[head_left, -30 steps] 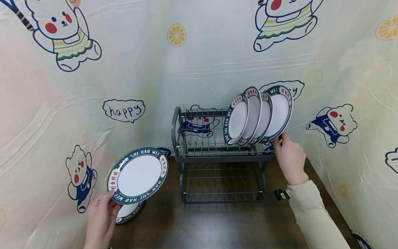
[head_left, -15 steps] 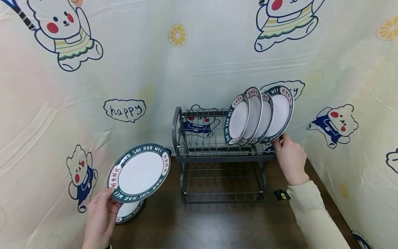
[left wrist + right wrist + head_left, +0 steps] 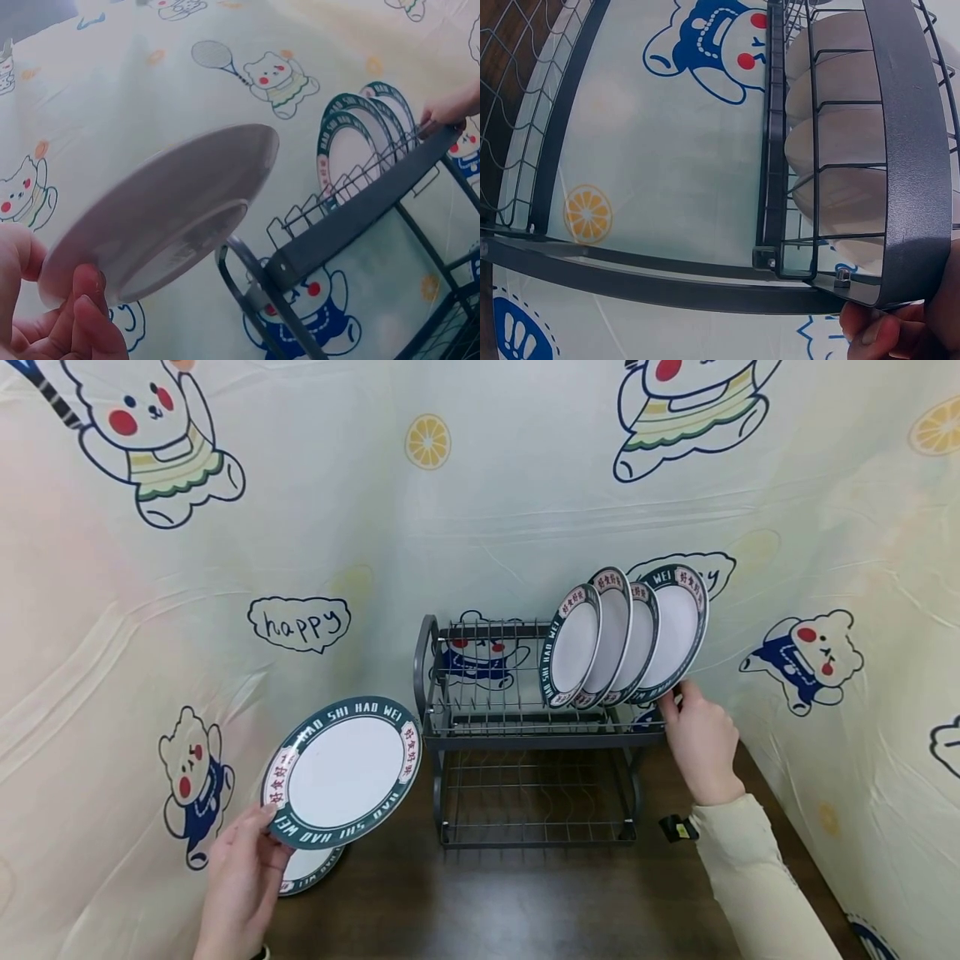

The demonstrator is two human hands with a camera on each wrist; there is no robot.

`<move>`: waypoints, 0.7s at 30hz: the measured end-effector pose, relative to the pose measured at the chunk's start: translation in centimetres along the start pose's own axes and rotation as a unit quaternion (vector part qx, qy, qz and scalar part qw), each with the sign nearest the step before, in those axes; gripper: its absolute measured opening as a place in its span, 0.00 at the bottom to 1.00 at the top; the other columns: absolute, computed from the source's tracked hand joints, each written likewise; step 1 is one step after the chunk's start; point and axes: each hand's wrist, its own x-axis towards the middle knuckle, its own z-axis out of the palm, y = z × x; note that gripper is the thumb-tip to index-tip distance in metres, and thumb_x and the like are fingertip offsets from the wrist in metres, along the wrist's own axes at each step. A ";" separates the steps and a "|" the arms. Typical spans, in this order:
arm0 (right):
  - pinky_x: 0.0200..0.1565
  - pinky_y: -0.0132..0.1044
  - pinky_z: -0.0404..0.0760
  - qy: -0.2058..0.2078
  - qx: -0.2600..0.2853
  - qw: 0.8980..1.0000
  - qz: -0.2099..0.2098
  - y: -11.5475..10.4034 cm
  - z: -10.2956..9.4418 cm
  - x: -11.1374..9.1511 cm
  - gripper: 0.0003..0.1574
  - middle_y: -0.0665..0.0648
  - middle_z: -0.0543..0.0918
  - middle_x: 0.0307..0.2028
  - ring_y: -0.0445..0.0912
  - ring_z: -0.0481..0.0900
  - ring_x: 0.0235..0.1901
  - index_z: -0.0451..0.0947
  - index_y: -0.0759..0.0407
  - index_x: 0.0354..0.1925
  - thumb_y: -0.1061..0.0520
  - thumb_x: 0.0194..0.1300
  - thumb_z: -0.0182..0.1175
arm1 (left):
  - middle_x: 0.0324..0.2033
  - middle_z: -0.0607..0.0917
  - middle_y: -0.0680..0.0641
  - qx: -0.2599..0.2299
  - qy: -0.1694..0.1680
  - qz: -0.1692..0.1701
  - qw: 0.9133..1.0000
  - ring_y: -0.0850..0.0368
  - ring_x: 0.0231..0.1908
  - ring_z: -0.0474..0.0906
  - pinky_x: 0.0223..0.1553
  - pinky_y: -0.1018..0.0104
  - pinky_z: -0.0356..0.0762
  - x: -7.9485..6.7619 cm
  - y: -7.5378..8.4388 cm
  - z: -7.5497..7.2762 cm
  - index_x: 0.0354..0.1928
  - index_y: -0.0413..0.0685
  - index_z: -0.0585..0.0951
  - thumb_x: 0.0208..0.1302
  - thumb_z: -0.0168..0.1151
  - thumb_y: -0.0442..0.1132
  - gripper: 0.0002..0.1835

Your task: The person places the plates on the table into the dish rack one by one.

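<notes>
My left hand [image 3: 243,877] pinches the lower left rim of a white plate [image 3: 345,772] with a green lettered border. The plate is tilted, its face toward the head camera and its underside [image 3: 180,195] filling the left wrist view. Its right edge comes close to the left end of a dark two-tier dish rack [image 3: 543,743]. My right hand [image 3: 701,747] grips the rack's upper right front corner, fingers [image 3: 877,337] curled under the frame in the right wrist view. Several matching plates [image 3: 573,647] stand leaning in the right half of the top tier.
Another plate [image 3: 311,870] lies on the brown table [image 3: 487,902], partly hidden beneath the held one. The rack's lower wire tier [image 3: 532,802] bears no plates. A cartoon-printed cloth [image 3: 487,468] hangs behind and at both sides.
My left hand has lifted the plate slightly up and to the right, toward the rack. The right hand and the plates in the rack stay where they were.
</notes>
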 end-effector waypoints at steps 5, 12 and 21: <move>0.14 0.43 0.58 -0.003 0.001 1.000 0.003 -0.1 0.0 0.0 0.20 0.57 0.66 0.13 0.55 0.66 0.12 0.78 0.67 0.40 0.51 0.82 0.52 | 0.44 0.86 0.50 -0.012 -0.023 0.020 0.999 0.61 0.40 0.86 0.49 0.70 0.85 -0.2 0.0 0.8 0.51 0.48 0.86 0.83 0.50 0.37 0.14; 0.14 0.45 0.60 -0.003 0.001 1.000 0.005 -0.2 -0.1 0.1 0.20 0.57 0.67 0.13 0.56 0.67 0.13 0.78 0.66 0.40 0.51 0.81 0.51 | 0.41 0.86 0.49 -0.015 -0.040 0.053 0.998 0.61 0.38 0.85 0.47 0.70 0.86 -0.5 -0.1 2.0 0.50 0.44 0.85 0.83 0.49 0.36 0.14; 0.14 0.43 0.59 -0.007 0.005 1.000 0.007 -0.2 -0.2 0.0 0.20 0.57 0.68 0.14 0.55 0.67 0.13 0.78 0.67 0.43 0.50 0.82 0.51 | 0.41 0.85 0.49 0.010 -0.047 0.068 0.996 0.61 0.36 0.84 0.43 0.70 0.86 -0.3 -0.3 3.8 0.49 0.45 0.87 0.82 0.49 0.35 0.15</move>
